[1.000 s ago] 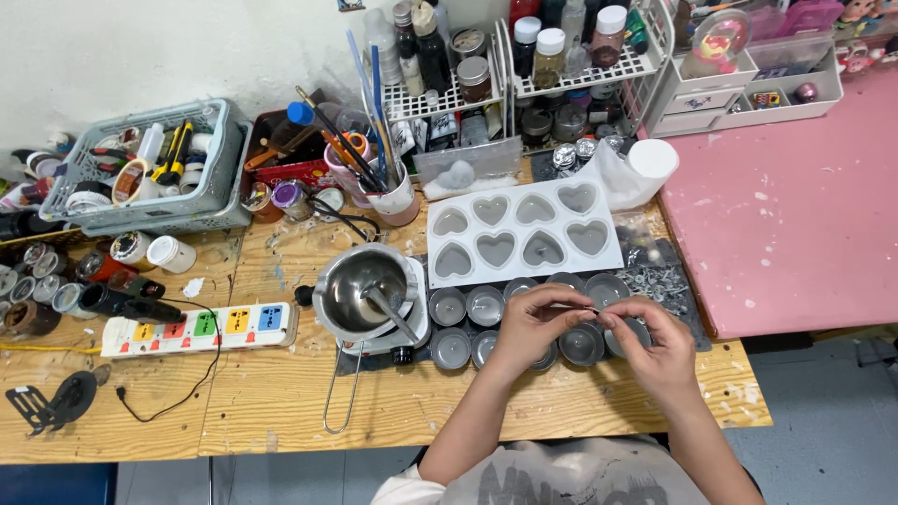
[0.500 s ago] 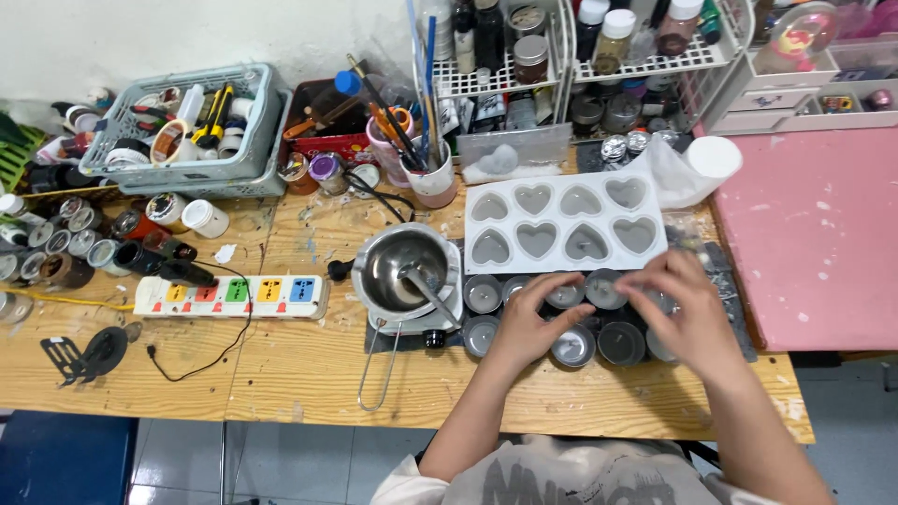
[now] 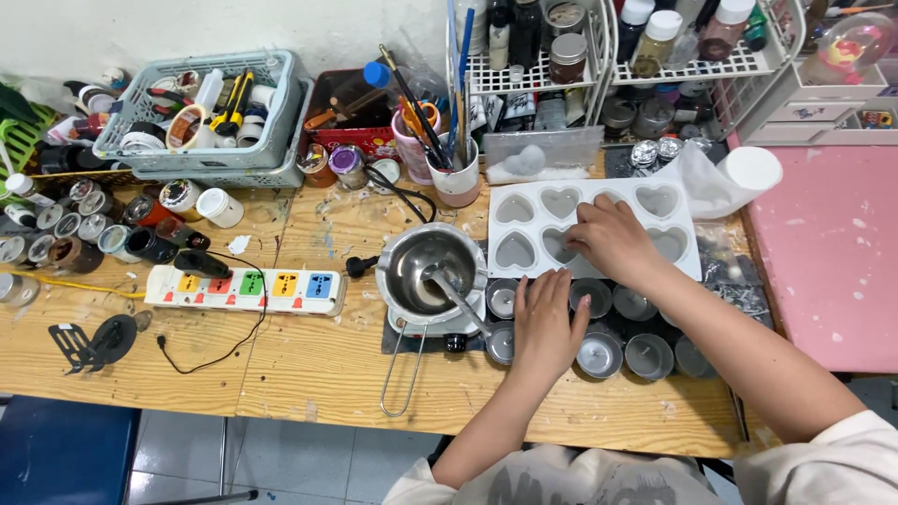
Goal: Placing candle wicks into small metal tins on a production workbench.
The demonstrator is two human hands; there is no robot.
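My right hand (image 3: 613, 238) rests fingers-down and loosely open on the white heart mould (image 3: 655, 201), which stretches left to right beneath it, while my left hand (image 3: 547, 323), flat and open, covers the small round tins (image 3: 599, 353) just nearer me.

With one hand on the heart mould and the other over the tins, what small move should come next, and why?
Probably lift the right hand off the heart mould: it covers the middle cavities, which look empty. The left hand rests on the round tins beside the melting pot, so it seems to steady them.
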